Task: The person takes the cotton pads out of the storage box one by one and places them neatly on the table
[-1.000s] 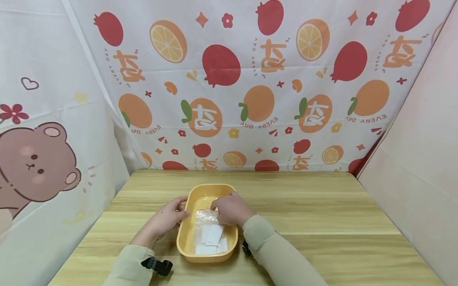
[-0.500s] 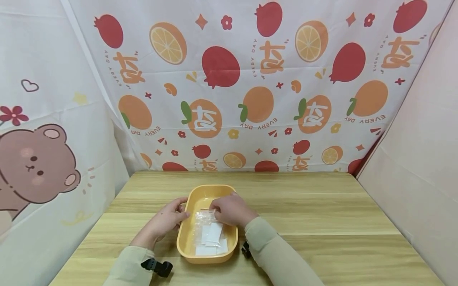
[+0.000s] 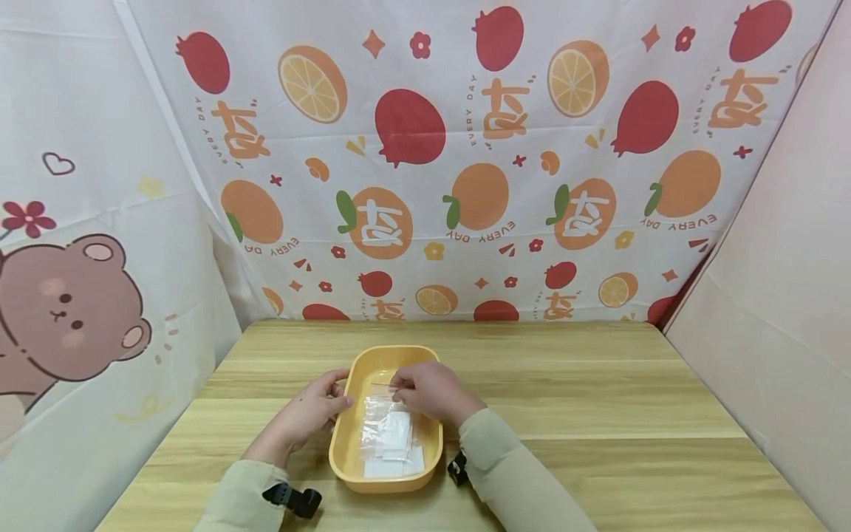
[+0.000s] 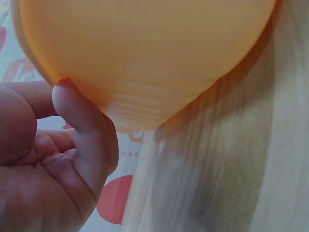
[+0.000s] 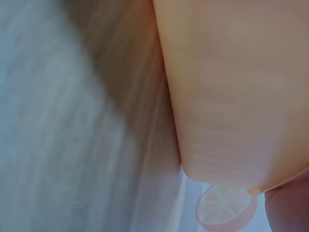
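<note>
Soft, even light fills the sharp head view; white glints streak the plastic zip bag [image 3: 377,423] just beside the right hand [image 3: 435,391]. The left-wrist view is dimmer, with a soft shadow on the wooden tabletop [image 4: 217,164] beyond the left hand [image 4: 58,162]. The right-wrist view looks hazy, bluish and blurred.

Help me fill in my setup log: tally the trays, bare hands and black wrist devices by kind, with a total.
Trays: 1, the yellow tray
Bare hands: 2, left hand and right hand
Black wrist devices: 2, left device and right device
Total: 5
</note>
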{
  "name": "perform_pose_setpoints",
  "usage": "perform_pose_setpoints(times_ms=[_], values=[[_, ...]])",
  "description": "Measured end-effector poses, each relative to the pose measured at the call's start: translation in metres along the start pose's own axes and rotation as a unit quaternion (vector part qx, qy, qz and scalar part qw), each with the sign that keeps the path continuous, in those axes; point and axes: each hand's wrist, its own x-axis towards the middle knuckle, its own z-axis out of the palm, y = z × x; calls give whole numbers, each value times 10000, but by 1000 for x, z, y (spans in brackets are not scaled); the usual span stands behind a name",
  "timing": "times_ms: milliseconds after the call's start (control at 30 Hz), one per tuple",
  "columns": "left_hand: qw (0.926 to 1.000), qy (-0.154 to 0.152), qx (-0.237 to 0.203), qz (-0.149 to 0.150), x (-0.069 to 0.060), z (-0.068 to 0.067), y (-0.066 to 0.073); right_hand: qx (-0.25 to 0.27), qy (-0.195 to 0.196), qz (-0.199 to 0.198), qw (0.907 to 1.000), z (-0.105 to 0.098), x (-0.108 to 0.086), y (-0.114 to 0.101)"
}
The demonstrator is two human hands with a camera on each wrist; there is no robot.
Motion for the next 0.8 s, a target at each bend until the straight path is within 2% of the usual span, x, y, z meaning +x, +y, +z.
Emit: perform_pose_setpoints(times_ms=[100,200,267,400,533,800], values=[[10000,-2,9,6,-1,1,0,494,92,84,9987,-1,-2,1],[10000,1,-3,-13,-2,2,0,1103,260,133,9935,-5,-7,2],[10000,16,-29,-40,-3,3,0,1625,367,150,9859,-10,-11,3],[10000,-37,-40,7,-3,2,0,2687,549,91,9616,-27,-20,2],[10000,-3,-15,-20,-3,2,2,3074,717,1,9489,-43,-28,4],[10000,47,-47,-44,-2,1,1,3302,644,67,9417,-64,-41,16]])
